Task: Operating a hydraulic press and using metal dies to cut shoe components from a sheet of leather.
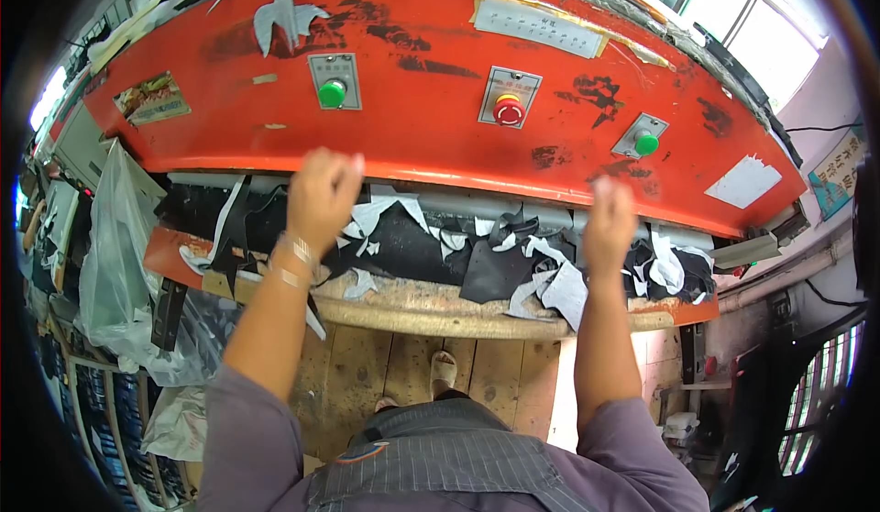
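My left hand (323,198) is raised in front of the orange-red machine panel (412,122), below and slightly left of a green push button (332,94). Its fingers are curled in, with no object seen in them. Farther right, my right hand (609,230) hovers below another green button (646,143); it is somewhat blurred, but its fingers look closed around nothing. Neither hand visibly touches a button. Below and between my hands, black and white sheet scraps (440,237) lie in a heap along the machine's bed, some hanging over the worn front ledge (412,315).
A red stop button (509,110) sits mid-panel. Clear plastic bags (119,246) hang at the left, above a metal rail (105,384). More scraps lie on top of the machine. My feet stand on a plank floor (500,374). Pipes (788,274) run along the right wall.
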Motion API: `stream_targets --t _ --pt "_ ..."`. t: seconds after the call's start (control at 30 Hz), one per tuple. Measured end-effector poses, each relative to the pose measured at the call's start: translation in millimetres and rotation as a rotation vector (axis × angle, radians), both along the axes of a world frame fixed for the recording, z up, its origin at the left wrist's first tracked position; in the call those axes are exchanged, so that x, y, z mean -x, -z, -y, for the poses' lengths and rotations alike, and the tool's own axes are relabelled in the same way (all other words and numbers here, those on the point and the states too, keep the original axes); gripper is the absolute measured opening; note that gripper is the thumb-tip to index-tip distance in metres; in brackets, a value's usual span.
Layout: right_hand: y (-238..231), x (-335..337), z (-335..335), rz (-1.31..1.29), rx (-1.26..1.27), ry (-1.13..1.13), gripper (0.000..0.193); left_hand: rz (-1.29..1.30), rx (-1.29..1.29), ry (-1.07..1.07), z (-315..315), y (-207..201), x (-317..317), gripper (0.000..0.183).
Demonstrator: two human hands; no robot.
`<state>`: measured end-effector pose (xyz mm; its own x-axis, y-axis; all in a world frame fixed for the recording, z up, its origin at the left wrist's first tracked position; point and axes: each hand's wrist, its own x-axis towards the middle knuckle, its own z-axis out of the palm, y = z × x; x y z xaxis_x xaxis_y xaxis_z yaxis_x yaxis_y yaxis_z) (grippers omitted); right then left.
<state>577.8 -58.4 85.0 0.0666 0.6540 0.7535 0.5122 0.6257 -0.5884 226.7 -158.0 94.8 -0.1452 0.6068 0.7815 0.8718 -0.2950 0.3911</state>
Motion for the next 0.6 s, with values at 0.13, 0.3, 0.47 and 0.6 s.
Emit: stream_targets --t 0.13,0.3,0.47,0.6 --pt "-55 -34 -49 -0.140 -0.091 0.149 0.036 -0.189 -0.088 -0.027 -51 -51 39 0.030" --pt "-11 -36 8 0.112 -0.035 -0.011 0.028 -0.002 0.163 0.183 12 -3 -14 0.034" --pt "49 33 168 0.745 0.517 -0.428 0.043 -0.063 0.663 0.325 118 118 -55 0.029" --pt "89 49 165 0.897 0.387 -0.257 0.046 -0.094 0.513 0.162 121 123 -91 0.025"
